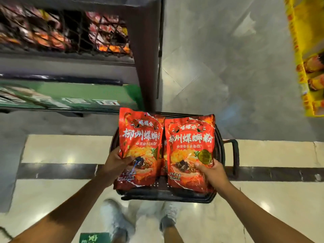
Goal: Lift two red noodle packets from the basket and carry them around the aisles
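My left hand [117, 162] grips a red noodle packet [140, 137] by its lower left edge, thumb across the front. My right hand [209, 171] grips a second, matching red noodle packet [191, 142] at its lower right, thumb on the front. Both packets are held upright side by side, just above a dark shopping basket [219, 137] that stands on the floor. A further red packet shows in the gap between them, lower in the basket.
A dark shelf unit [147, 55] with netted red snack packets stands at the upper left, a green sign [87, 95] below it. A yellow display stand [303, 55] lines the right edge. The basket's handle [235, 155] sticks out right. My shoes [115, 220] are below the basket.
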